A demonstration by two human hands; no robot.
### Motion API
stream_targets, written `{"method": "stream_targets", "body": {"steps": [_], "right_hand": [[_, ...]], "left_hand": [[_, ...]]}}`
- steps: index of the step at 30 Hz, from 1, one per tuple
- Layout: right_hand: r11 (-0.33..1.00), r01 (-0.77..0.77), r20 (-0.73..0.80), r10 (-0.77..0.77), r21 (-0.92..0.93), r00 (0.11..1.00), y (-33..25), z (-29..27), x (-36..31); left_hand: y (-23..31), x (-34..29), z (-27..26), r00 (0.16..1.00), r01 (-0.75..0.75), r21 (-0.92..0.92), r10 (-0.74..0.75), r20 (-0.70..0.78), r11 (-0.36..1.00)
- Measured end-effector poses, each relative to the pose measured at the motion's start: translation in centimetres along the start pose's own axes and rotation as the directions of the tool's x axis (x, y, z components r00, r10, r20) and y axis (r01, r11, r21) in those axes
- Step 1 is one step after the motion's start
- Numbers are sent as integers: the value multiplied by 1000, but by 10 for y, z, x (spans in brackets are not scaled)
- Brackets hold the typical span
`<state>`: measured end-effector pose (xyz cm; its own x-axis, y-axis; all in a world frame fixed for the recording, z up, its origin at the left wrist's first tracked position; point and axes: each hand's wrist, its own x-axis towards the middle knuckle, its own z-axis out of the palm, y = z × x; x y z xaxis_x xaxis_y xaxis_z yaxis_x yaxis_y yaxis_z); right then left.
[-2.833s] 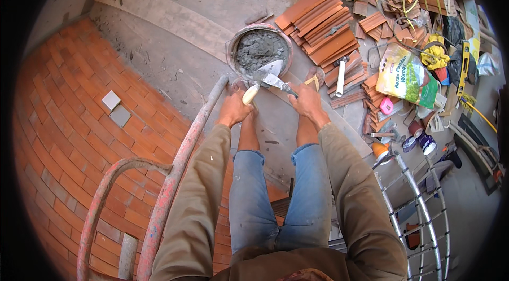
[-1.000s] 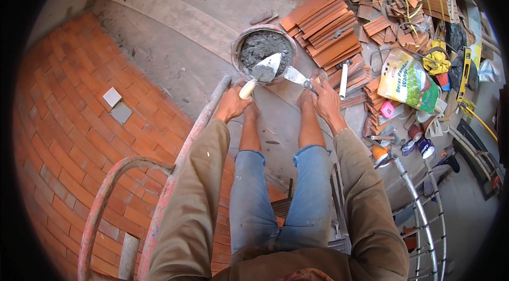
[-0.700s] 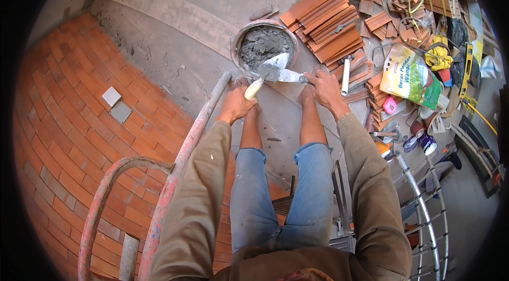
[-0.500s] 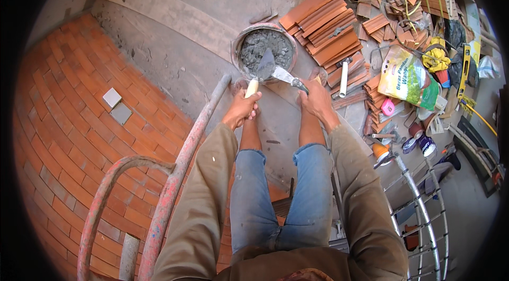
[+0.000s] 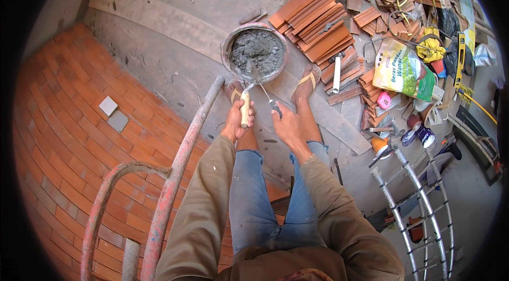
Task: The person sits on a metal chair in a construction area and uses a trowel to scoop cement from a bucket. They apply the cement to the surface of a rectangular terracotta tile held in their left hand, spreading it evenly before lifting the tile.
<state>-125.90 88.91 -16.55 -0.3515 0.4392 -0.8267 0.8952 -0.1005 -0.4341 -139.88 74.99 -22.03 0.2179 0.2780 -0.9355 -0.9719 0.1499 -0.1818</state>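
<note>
Pulled back since earlier, my left hand (image 5: 237,122) clasps the trowel (image 5: 245,108), right hand (image 5: 289,128) the scraper (image 5: 274,106), tips at the near edge of the bucket (image 5: 286,54), where I'd steer strokes low over the mortar (image 5: 254,50).

A building site: a mortar bucket (image 5: 286,57) stands at twelve o'clock, stacked terracotta tiles (image 5: 321,29) at one, a yellow spirit level (image 5: 460,59) at two, and orange brickwork (image 5: 79,132) spreads around nine.
</note>
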Motion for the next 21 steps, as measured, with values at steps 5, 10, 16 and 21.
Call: {"method": "stream_targets", "body": {"steps": [5, 10, 16, 21], "right_hand": [[996, 1, 15, 1, -92, 1000, -15, -11, -1], [992, 20, 21, -18, -126, 1000, -18, -13, 5], [990, 2, 112, 13, -138, 994, -18, -27, 15], [987, 35, 139, -13, -159, 990, -22, -27, 28]], "left_hand": [[-2, -3, 4, 998, -23, 35, 25, -51, 999], [-2, -6, 9, 997, -48, 123, 54, -48, 991], [4, -16, 17, 995, -26, 200, 45, -92, 979], [5, -25, 21, 985, -38, 419, 103, -135, 907]]}}
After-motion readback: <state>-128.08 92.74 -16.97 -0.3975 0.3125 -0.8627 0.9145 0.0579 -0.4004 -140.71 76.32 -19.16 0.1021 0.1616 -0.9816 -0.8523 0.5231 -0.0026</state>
